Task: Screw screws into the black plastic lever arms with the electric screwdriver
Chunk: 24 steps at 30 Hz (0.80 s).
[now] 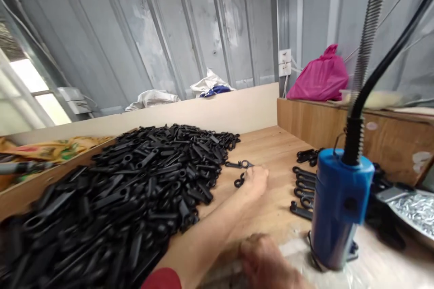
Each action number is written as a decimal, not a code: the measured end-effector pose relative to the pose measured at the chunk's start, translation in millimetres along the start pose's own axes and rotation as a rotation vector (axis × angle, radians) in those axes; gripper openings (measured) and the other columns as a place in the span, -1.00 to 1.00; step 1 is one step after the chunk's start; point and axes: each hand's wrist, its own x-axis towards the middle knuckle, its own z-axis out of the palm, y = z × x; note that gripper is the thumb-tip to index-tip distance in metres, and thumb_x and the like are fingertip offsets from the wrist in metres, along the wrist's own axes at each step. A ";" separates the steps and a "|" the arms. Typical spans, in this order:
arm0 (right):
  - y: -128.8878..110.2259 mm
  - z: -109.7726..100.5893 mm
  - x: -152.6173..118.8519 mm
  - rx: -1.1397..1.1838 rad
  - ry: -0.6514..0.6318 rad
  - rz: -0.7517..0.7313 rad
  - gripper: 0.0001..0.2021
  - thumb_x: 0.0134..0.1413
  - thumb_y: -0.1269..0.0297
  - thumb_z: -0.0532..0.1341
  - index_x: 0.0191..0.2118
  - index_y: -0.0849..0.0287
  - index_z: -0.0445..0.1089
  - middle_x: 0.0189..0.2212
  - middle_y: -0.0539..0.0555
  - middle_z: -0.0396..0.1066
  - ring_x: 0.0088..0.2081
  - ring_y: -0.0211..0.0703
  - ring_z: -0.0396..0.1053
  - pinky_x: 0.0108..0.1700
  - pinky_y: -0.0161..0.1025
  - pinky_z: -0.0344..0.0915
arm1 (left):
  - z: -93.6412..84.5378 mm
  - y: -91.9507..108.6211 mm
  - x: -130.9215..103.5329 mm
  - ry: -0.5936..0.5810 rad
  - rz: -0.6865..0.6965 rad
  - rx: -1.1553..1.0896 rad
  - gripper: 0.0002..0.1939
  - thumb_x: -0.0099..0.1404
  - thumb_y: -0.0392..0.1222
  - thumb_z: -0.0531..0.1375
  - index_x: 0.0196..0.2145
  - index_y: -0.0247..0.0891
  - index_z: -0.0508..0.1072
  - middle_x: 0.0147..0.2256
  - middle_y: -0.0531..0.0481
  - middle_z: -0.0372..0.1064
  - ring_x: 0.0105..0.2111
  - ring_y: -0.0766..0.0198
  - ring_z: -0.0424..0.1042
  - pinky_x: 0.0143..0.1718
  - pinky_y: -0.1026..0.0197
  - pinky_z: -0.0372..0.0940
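Note:
My left hand (257, 181) reaches forward over the wooden table, its fingers curled down and mostly hidden from me. Beside it lie a black ring-ended part (233, 164) and another black ringed part (239, 180), partly covered by the hand. What the fingers hold, if anything, is hidden. Lower down, my right hand (264, 259) is smeared by motion near the table's front. Left of both hands rises a large heap of black lever-like parts (145, 176). At the right, several similar parts (303, 183) lie in a row.
A blue cylindrical power tool (341, 207) hangs upright at right from a coiled spring, with a black cable. Behind it are a tray of small shiny metal pieces (413, 210) and a wooden ledge (305, 115) bearing a pink bag (320, 76). A pale board (251, 104) edges the back.

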 end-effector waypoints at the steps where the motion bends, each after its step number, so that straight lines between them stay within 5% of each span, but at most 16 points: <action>1: -4.4 -0.3 -0.6 0.012 -0.059 0.002 -0.85 0.18 0.28 0.21 -0.36 0.26 0.39 -0.41 0.02 0.42 -0.36 -0.22 0.38 -0.26 -0.23 0.34 | -4.9 -4.6 -15.6 -0.001 -0.007 0.011 -0.75 0.37 -0.13 0.17 -0.06 -0.31 0.35 -0.17 -0.07 0.34 -0.23 0.19 0.40 -0.21 0.07 0.39; 6: -7.1 -15.1 1.4 0.017 -0.113 0.086 -0.88 0.04 0.47 0.13 -0.38 0.23 0.42 -0.37 0.13 0.49 -0.30 -0.11 0.40 -0.31 -0.27 0.12 | -13.7 -31.7 -110.7 -0.035 -0.056 0.080 -0.81 0.39 -0.20 0.12 -0.09 -0.33 0.35 -0.26 -0.03 0.37 -0.26 0.21 0.42 -0.23 0.09 0.39; 11: -5.3 -22.5 -1.2 -0.027 -0.067 0.187 -0.83 0.05 0.48 0.08 -0.45 0.21 0.40 -0.41 0.13 0.49 -0.35 -0.13 0.40 -0.39 -0.26 -0.01 | 27.7 -36.4 -185.0 -0.157 -0.084 0.098 -0.86 0.38 -0.33 0.09 -0.12 -0.36 0.37 -0.29 -0.07 0.40 -0.24 0.16 0.44 -0.23 0.09 0.39; 17: -8.5 -24.3 -4.8 -0.052 -0.050 0.210 -0.81 0.07 0.49 0.08 -0.43 0.20 0.41 -0.39 0.10 0.49 -0.33 -0.16 0.39 -0.36 -0.29 0.01 | 67.1 -23.6 -200.4 -0.217 -0.137 0.033 -0.73 0.32 -0.45 0.00 -0.06 -0.42 0.35 -0.27 -0.26 0.41 -0.24 0.03 0.45 -0.28 0.10 0.36; 22: -8.2 -27.3 -5.8 -0.034 -0.070 0.238 -0.82 0.12 0.45 0.08 -0.41 0.20 0.42 -0.39 0.08 0.50 -0.34 -0.17 0.40 -0.37 -0.30 0.02 | 61.7 -28.0 -204.6 -0.207 -0.181 -0.067 -0.50 0.40 -0.04 0.03 0.17 -0.40 0.15 -0.15 -0.32 0.39 -0.11 -0.10 0.38 -0.12 -0.03 0.28; 24: -7.2 -27.7 -5.9 -0.026 -0.077 0.263 -0.82 0.12 0.44 0.09 -0.39 0.20 0.43 -0.38 0.11 0.50 -0.33 -0.14 0.42 -0.37 -0.29 0.02 | 52.3 -36.8 -205.9 -0.224 -0.167 -0.123 -0.48 0.38 0.11 0.01 0.12 -0.32 0.22 -0.17 -0.22 0.42 -0.10 -0.06 0.38 -0.08 0.02 0.25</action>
